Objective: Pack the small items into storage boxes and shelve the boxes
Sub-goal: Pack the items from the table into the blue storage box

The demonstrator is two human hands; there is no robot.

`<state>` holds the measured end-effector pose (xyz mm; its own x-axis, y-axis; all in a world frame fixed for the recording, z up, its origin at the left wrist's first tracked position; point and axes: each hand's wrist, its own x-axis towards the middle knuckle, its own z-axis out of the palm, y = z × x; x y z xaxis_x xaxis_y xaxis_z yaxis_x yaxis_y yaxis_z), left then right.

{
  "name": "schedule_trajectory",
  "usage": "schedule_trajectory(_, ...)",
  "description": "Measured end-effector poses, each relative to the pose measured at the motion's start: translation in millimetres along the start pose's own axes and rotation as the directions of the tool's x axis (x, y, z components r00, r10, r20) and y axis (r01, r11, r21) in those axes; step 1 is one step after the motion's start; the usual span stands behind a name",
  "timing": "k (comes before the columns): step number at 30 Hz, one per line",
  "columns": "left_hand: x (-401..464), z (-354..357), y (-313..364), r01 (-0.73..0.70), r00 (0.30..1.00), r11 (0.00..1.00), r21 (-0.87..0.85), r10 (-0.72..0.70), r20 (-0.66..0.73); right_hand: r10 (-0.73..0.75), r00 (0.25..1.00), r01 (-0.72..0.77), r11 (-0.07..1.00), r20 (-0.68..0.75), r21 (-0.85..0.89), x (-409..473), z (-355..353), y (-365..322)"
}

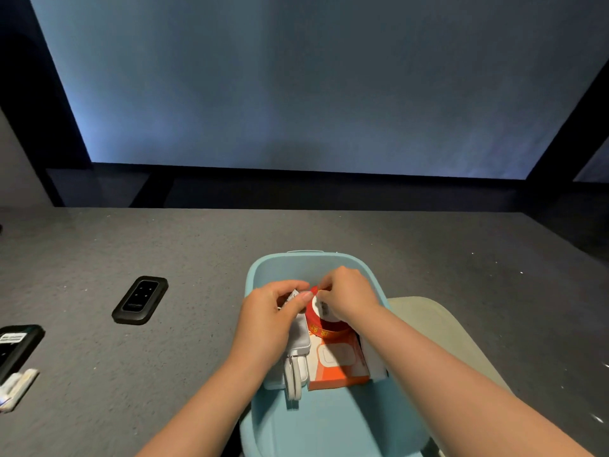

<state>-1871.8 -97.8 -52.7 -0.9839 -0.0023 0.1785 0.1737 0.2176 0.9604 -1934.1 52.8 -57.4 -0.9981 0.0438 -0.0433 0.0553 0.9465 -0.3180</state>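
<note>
At the far left edge of the grey table point(99, 374) a black device with a white label point(16, 349) lies partly out of view, and just in front of it sits a small white item point(18, 385), too blurred to identify. Further right, well apart from these, a black pocket-sized device point(140, 300) with a rounded outline lies flat on the table, its face marked with small dots.

Right of centre stands a light blue storage box point(283, 263), open at the top, with both hands reaching into it. The left hand point(268, 319) has its fingers curled round a small pale packet point(291, 296), thumb pressed on top, and below its palm lies a white charger point(298, 341) with a white cable point(293, 380) trailing toward the near wall of the box. Beside the charger, an orange and white carton point(336, 364) lies flat on the floor of the box. On the carton's far end rests a red round tin point(326, 324) with a white top and gold lettering round its side. The right hand point(349, 293) pinches something at the tin's upper edge between thumb and curled fingers; what exactly it pinches is too small to tell. The two hands almost meet above the tin. Under the right forearm a white object point(374, 361) sits against the right wall of the box. Beyond the box's right side a pale greenish lid-like panel point(438, 321) lies on the table.
</note>
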Motion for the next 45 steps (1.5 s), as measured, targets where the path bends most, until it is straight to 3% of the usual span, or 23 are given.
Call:
schedule_trajectory(5, 3.9, -2.8, -2.4, -0.031, 0.997, 1.000, -0.002, 0.031, -0.069, 0.012, 1.000, -0.014, 0.997, -0.016, -0.078, 7.0, 8.7, 0.6)
schedule_trajectory(9, 4.7, -4.2, -1.5, -0.029, 0.995, 0.995, -0.091, 0.020, -0.098, 0.038, 0.983, 0.003, 0.976, -0.179, 0.219, -11.3, -17.8, 17.0)
schedule_trajectory(12, 5.1, -5.2, 0.7, -0.027, 0.997, 0.985, -0.170, 0.014, -0.076, -0.068, 0.923, 0.252, 0.849, -0.378, 0.464, -49.2, -25.2, 23.6)
schedule_trajectory(14, 3.8, -3.7, 3.5, -0.009, 1.000, 0.973, -0.229, 0.003, -0.026, -0.220, 0.901, 0.394, 0.776, -0.374, 0.492, -74.3, -16.7, 18.9)
schedule_trajectory(17, 2.7, -2.5, 5.4, 0.033, 0.999, 0.956, -0.292, -0.025, 0.029, -0.361, 0.902, 0.429, 0.816, -0.239, 0.388, -87.2, -3.0, 11.5)
schedule_trajectory(20, 1.0, -5.2, 4.8, 0.067, 0.997, 0.947, -0.315, -0.052, 0.058, -0.391, 0.881, 0.460, 0.837, -0.266, 0.296, -83.9, -1.1, 7.8)
schedule_trajectory(24, 0.7, -6.7, 4.2, 0.085, 0.995, 0.951, -0.297, -0.065, 0.077, -0.422, 0.840, 0.520, 0.804, -0.340, 0.289, -83.9, 0.9, 6.9)
schedule_trajectory(28, 1.2, -6.0, 5.4, 0.104, 0.991, 0.966, -0.236, -0.081, 0.103, -0.403, 0.847, 0.508, 0.806, -0.346, 0.304, -85.6, -1.2, 6.9)
schedule_trajectory(31, -4.3, -5.8, 3.8, 0.071, 0.997, 0.987, -0.145, -0.064, 0.053, -0.386, 0.851, 0.490, 0.827, -0.356, 0.274, -81.3, -2.0, 13.1)
schedule_trajectory(33, -12.5, -11.3, -4.3, -0.050, 0.995, 0.988, 0.145, 0.061, -0.074, -0.328, 0.863, 0.435, 0.869, -0.384, 0.235, -68.5, -12.0, 27.5)
schedule_trajectory(35, -21.3, -18.6, -16.3, -0.098, 0.989, 0.870, 0.484, 0.141, -0.053, -0.350, 0.889, 0.370, 0.929, -0.296, 0.014, -48.6, -27.6, 42.7)
schedule_trajectory(36, -23.7, -20.9, -21.9, -0.054, 0.998, 0.849, 0.526, 0.066, -0.003, -0.367, 0.905, 0.345, 0.929, -0.217, -0.133, -37.8, -33.4, 47.5)
schedule_trajectory(39, -24.5, -23.6, -27.5, 0.041, 0.992, 0.860, 0.509, -0.094, 0.079, -0.369, 0.929, 0.333, 0.860, -0.022, -0.387, -10.2, -36.3, 46.6)
schedule_trajectory(42, -24.4, -22.1, -23.9, 0.028, 0.995, 0.866, 0.499, -0.074, 0.073, -0.413, 0.908, 0.389, 0.774, 0.068, -0.500, 7.1, -28.2, 41.1)
schedule_trajectory(45, -25.0, -22.4, -24.6, 0.033, 0.995, 0.867, 0.497, -0.075, 0.064, -0.421, 0.893, 0.438, 0.742, 0.156, -0.507, 17.8, -27.8, 35.2)
